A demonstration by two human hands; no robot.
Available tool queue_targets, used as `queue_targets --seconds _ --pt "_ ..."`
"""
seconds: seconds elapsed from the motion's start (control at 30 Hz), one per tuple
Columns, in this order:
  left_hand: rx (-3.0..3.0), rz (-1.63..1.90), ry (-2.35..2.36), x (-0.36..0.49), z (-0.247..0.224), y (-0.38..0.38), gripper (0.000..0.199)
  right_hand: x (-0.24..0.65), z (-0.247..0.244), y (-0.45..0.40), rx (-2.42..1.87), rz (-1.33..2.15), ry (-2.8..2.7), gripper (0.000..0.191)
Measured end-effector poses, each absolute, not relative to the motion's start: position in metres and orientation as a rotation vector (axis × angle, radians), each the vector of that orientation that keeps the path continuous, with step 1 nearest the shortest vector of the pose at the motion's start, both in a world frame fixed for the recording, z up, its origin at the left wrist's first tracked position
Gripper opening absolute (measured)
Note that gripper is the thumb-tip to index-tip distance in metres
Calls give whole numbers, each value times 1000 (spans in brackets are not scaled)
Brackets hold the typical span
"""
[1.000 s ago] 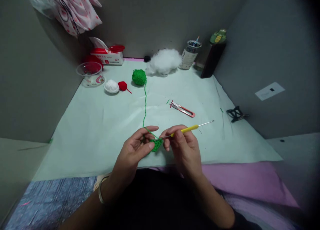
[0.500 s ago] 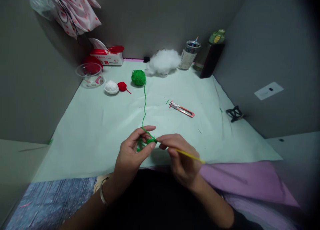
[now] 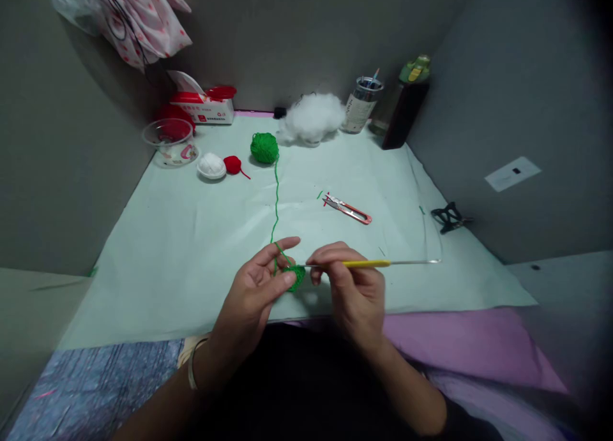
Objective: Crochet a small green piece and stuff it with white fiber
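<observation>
My left hand [image 3: 258, 284] pinches a small green crochet piece [image 3: 297, 279] between thumb and fingers, its index finger stretched out with yarn passing over it. From that finger a green strand [image 3: 276, 198] runs back to the green yarn ball [image 3: 264, 148]. My right hand [image 3: 354, 288] grips a crochet hook [image 3: 366, 263] with a yellow handle, held nearly level. Its thin metal end reaches the top edge of the green piece; whether the tip is inside a stitch is too small to tell. The other metal end points right.
Thread snips [image 3: 347, 209] lie beyond my right hand, near yarn scraps. White yarn [image 3: 211, 166] and red yarn [image 3: 232, 165] sit at left by a clear tub [image 3: 170, 142]. White stuffing [image 3: 313, 119], a can of tools [image 3: 363, 106] and a bottle [image 3: 407, 103] stand along the back.
The hook has swung from slanting down at the right to nearly level, its shaft now visible. The green piece has turned and shows more of its face.
</observation>
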State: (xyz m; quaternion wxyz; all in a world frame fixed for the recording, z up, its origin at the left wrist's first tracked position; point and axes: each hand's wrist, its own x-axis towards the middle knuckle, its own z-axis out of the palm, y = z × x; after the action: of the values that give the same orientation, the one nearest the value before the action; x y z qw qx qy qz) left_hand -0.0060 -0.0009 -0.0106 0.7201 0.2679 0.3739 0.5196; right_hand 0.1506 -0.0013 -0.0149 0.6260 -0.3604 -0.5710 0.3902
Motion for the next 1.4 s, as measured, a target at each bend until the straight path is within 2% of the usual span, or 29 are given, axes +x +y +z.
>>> queue_targets --seconds 0.13,0.33,0.5,0.67,0.9,1.03,1.17,1.3,1.4 --pt "718 1153 899 -2 -14 -5 45 147 -21 0 -864 773 -1447 17" --pt "509 1124 820 -3 -12 -2 47 155 -31 -8 -842 362 -1800 41" --pt "384 1112 789 -4 -11 0 31 155 -21 -5 -894 729 -1357 24" --pt "717 1162 877 -4 -16 -7 39 147 -21 0 -812 1019 -1236 15" --pt "801 1131 896 -10 -18 -6 36 149 -22 5 -786 1319 -987 18" --pt "829 1154 934 -12 -17 -6 37 152 -20 5 -780 1341 -1019 20" --pt "902 1162 998 -12 -19 -7 35 154 -19 -1 -853 1121 -1248 20" --pt "975 1210 1145 -9 -20 -10 39 156 -24 -7 -835 623 -1692 22" --pt "840 1202 1079 -6 -19 -10 47 156 -31 -7 -832 264 -1899 29"
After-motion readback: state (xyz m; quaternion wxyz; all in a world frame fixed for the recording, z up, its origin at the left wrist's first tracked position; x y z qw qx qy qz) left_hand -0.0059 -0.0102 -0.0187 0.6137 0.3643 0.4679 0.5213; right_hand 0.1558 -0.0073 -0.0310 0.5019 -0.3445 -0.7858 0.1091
